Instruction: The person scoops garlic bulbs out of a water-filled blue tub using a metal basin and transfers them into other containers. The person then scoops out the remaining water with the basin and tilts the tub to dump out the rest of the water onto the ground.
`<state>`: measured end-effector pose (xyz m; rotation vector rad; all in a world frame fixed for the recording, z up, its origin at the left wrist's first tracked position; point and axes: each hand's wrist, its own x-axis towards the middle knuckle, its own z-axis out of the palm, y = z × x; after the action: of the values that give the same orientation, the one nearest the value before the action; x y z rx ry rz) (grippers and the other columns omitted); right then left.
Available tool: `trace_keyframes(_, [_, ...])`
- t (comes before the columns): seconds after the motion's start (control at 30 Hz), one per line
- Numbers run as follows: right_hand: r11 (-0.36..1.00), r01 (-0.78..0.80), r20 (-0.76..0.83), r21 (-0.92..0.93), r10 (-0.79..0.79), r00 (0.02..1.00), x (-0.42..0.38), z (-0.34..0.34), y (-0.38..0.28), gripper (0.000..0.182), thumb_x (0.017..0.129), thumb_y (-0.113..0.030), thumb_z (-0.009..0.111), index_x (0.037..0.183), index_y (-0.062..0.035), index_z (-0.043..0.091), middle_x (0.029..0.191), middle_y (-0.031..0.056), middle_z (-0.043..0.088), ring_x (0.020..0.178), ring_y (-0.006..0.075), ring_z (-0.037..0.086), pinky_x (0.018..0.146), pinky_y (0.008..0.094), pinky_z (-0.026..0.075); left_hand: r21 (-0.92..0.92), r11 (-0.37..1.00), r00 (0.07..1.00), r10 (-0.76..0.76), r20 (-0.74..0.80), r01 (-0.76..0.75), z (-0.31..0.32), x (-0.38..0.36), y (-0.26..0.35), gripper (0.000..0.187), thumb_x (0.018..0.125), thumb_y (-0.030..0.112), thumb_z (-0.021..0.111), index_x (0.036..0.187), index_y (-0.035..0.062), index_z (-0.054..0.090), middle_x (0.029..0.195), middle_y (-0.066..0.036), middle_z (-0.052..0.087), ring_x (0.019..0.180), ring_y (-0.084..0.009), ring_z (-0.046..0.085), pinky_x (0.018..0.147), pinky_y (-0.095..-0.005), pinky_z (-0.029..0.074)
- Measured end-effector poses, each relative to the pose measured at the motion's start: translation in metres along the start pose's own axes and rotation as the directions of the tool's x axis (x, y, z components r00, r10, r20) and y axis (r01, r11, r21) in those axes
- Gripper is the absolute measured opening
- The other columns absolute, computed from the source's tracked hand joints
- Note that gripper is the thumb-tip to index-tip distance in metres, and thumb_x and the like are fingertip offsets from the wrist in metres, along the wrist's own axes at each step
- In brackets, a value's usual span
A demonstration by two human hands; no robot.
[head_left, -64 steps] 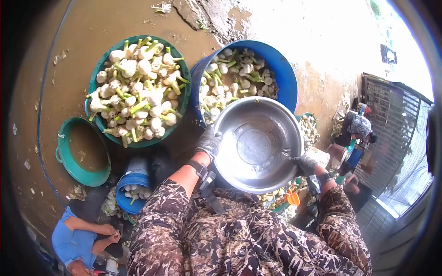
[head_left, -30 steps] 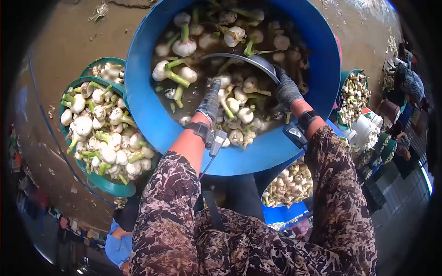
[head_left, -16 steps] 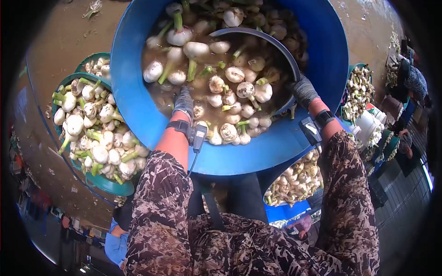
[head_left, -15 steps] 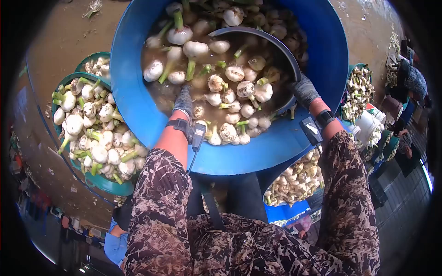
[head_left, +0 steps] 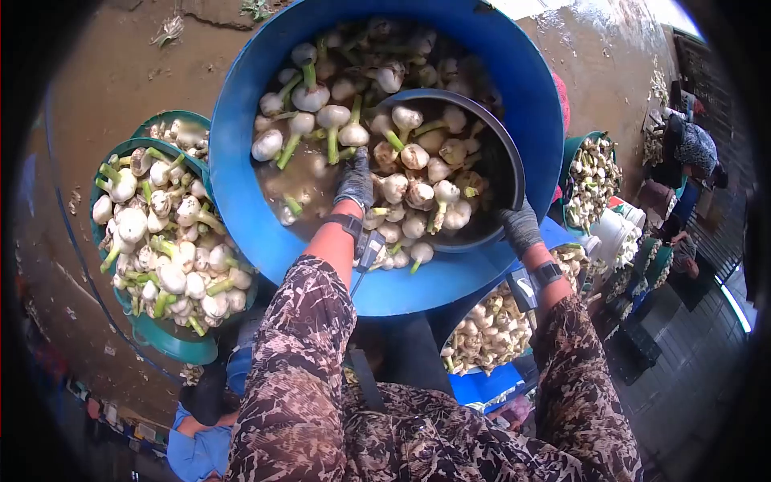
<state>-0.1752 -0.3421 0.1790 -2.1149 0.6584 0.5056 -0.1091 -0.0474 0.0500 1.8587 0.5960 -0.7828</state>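
A steel bowl (head_left: 504, 165) full of white bulbs with green stalks (head_left: 418, 181) sits tilted in the big blue tub (head_left: 241, 193) of murky water. My gloved left hand (head_left: 353, 181) grips the bowl's near-left rim among the bulbs. The bowl's right rim is held by my gloved right hand (head_left: 520, 226). More bulbs (head_left: 317, 100) float in the tub beyond the bowl. Both forearms wear strapped devices at the wrist.
A green basin (head_left: 165, 341) heaped with bulbs stands at the left, a second green one behind it. A blue tub of bulbs (head_left: 482, 381) sits below my right arm. Another person in blue (head_left: 197, 450) crouches at lower left; people (head_left: 691, 149) sit far right.
I carried the empty bowl over the tub and dipped it under the bulbs. It now rises loaded with bulbs, and the water has drained lower around it.
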Motion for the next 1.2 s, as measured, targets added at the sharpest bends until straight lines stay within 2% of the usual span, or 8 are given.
trace_keyframes(0.03, [0.994,-0.086,0.0,0.066,0.086,0.996,-0.002,-0.003,-0.001,0.05,0.074,-0.002,0.061,0.122,-0.0054,0.047,0.105,0.0084,0.061,0.094,0.0191,0.057,0.084,0.0302,0.046,-0.256,0.955,0.985,-0.128,0.114,0.154,-0.001,0.0,0.006,0.073,0.091,0.057,0.027,0.13,-0.0033,0.039,0.134,-0.019,0.041,0.122,-0.0295,0.04,0.102,-0.0343,0.031])
trace_keyframes(0.13, [0.976,-0.161,0.042,0.148,0.156,0.987,0.001,-0.003,0.014,0.049,0.073,-0.001,0.061,0.12,-0.0047,0.049,0.102,0.0085,0.062,0.092,0.0195,0.057,0.082,0.0301,0.046,-0.002,1.0,0.984,-0.009,0.179,0.009,-0.016,0.016,-0.006,0.081,0.088,0.064,0.021,0.133,-0.0007,0.035,0.136,-0.022,0.037,0.126,-0.0348,0.035,0.105,-0.0374,0.027])
trace_keyframes(0.4, [0.944,-0.297,0.047,0.146,0.293,0.955,0.005,-0.004,0.018,0.038,0.072,-0.006,0.065,0.108,0.0005,0.054,0.092,0.0072,0.063,0.08,0.0184,0.059,0.073,0.0294,0.048,-0.474,0.779,0.856,-0.15,0.495,0.411,-0.01,0.035,-0.03,0.09,0.081,0.074,0.03,0.139,0.0055,0.03,0.134,-0.011,0.042,0.116,-0.0204,0.041,0.102,-0.0287,0.028])
trace_keyframes(0.6, [0.883,-0.404,0.122,0.239,0.385,0.915,-0.012,-0.021,0.01,0.036,0.072,-0.01,0.068,0.105,-0.0014,0.056,0.087,0.0076,0.063,0.074,0.0179,0.06,0.067,0.0314,0.051,-0.451,0.889,0.991,0.12,0.055,-0.082,-0.014,-0.014,-0.004,0.068,0.091,0.052,0.036,0.135,0.0011,0.033,0.14,-0.019,0.034,0.129,-0.0289,0.032,0.104,-0.0336,0.027])
trace_keyframes(0.8, [0.844,-0.379,0.098,0.381,0.37,0.924,-0.052,-0.054,-0.017,0.026,0.075,-0.01,0.063,0.099,-0.0037,0.056,0.083,0.0049,0.058,0.068,0.0173,0.06,0.061,0.0334,0.054,-0.297,0.955,0.999,-0.036,-0.031,0.026,-0.041,-0.08,0.055,0.07,0.081,0.062,0.047,0.114,0.0006,0.052,0.115,-0.022,0.055,0.109,-0.0372,0.05,0.094,-0.0411,0.038])
trace_keyframes(1.03, [0.869,-0.338,0.132,0.362,0.312,0.941,-0.083,-0.1,-0.044,0.017,0.077,-0.01,0.061,0.093,-0.0028,0.06,0.081,0.0044,0.06,0.073,0.0148,0.058,0.065,0.0303,0.05,-0.255,0.967,0.982,-0.02,-0.19,-0.029,-0.066,-0.147,0.078,0.069,0.081,0.061,0.049,0.115,0.0006,0.051,0.112,-0.025,0.055,0.106,-0.0386,0.052,0.091,-0.0424,0.04])
trace_keyframes(1.13, [0.995,0.103,0.179,-0.009,-0.1,0.979,-0.1,-0.102,-0.059,0.023,0.076,-0.006,0.06,0.098,-0.0034,0.058,0.088,0.005,0.059,0.078,0.0157,0.058,0.071,0.0301,0.049,-0.35,0.936,0.943,-0.082,-0.322,-0.038,-0.098,-0.2,0.084,0.066,0.082,0.058,0.05,0.114,-0.0003,0.052,0.107,-0.024,0.058,0.106,-0.0373,0.052,0.09,-0.042,0.04])
trace_keyframes(1.2, [0.986,-0.015,0.229,0.163,-0.023,0.973,-0.113,-0.095,-0.072,0.031,0.074,-0.003,0.06,0.104,-0.0038,0.055,0.092,0.0054,0.059,0.081,0.0177,0.058,0.073,0.031,0.05,-0.354,0.935,0.955,-0.089,-0.282,-0.017,-0.12,-0.225,0.076,0.069,0.082,0.059,0.049,0.12,0.0003,0.049,0.111,-0.024,0.056,0.109,-0.0369,0.05,0.092,-0.0416,0.04])
